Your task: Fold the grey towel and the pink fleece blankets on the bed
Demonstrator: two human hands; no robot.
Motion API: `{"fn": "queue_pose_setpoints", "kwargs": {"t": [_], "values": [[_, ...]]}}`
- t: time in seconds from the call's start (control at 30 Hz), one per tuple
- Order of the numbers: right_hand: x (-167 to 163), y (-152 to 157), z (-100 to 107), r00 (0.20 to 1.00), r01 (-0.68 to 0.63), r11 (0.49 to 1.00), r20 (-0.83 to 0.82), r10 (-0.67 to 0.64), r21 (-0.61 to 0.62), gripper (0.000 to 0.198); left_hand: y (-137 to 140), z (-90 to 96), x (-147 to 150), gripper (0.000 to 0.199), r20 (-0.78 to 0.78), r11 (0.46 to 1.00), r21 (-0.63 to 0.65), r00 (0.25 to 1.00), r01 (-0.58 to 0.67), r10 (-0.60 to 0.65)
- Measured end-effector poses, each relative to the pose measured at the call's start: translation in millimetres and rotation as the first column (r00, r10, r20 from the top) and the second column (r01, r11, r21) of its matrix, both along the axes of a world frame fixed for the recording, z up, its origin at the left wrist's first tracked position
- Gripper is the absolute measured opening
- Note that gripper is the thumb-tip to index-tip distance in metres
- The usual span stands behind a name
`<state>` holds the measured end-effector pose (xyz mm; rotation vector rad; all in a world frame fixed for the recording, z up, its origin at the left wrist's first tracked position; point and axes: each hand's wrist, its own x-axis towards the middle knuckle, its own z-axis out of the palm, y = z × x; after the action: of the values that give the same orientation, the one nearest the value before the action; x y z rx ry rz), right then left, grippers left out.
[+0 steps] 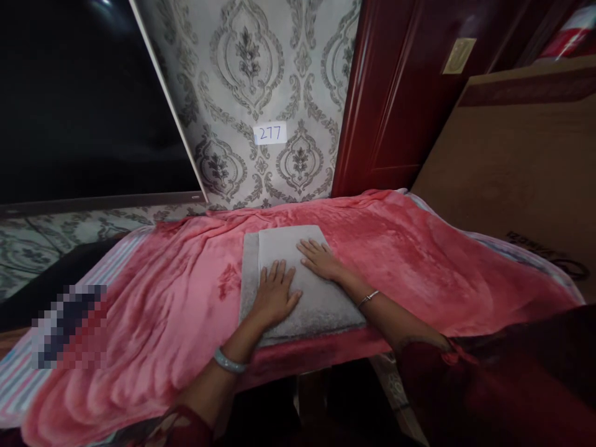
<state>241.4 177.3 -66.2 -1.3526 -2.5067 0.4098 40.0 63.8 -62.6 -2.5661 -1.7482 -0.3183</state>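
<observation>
A folded grey cloth [321, 310], plush-looking and roughly rectangular, lies flat on a pink fleece blanket [186, 310]. One layer is set slightly in from the cloth's left edge, so a strip of the layer below shows. My left hand [275, 295] rests palm down on its left-middle part with the fingers spread. Farther back and to the right, my right hand [321, 259] also lies flat on the cloth, fingers stretched out. Neither hand grips anything.
The pink blanket covers the table and hangs over its front edge. A large dark screen [93, 105] stands at the back left. A cardboard box [521, 155] is at the right. Behind are patterned wallpaper [251, 56] with a paper label [270, 133] reading 277, and a dark red door frame [386, 93].
</observation>
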Motion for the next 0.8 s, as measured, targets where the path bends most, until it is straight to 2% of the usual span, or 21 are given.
{"fn": "queue_pose_setpoints", "kwargs": {"t": [0.17, 0.43, 0.63, 0.8], "values": [[-5.1, 36.9, 0.2, 0.996, 0.082, 0.997, 0.032, -0.082, 0.013, 0.062, 1.3, -9.2, -2.5, 0.063, 0.039, 0.998, 0.054, 0.999, 0.016, -0.018], [-5.6, 78.1, -2.1, 0.983, 0.185, 0.98, -0.005, -0.185, -0.07, 0.063, 1.0, -12.4, -5.6, 0.063, 0.058, 0.999, 0.048, 0.998, 0.021, -0.024], [-5.7, 92.1, 0.0, 0.962, 0.272, 0.958, -0.012, -0.274, -0.087, 0.061, -0.2, -10.3, -6.6, 0.062, 0.058, 0.999, 0.044, 0.998, 0.013, -0.016], [-7.3, 85.5, 6.5, 0.952, 0.306, 0.948, -0.006, -0.307, -0.087, 0.061, -1.0, -5.3, -6.9, 0.061, 0.051, 0.999, 0.033, 0.999, 0.004, -0.006]]}}
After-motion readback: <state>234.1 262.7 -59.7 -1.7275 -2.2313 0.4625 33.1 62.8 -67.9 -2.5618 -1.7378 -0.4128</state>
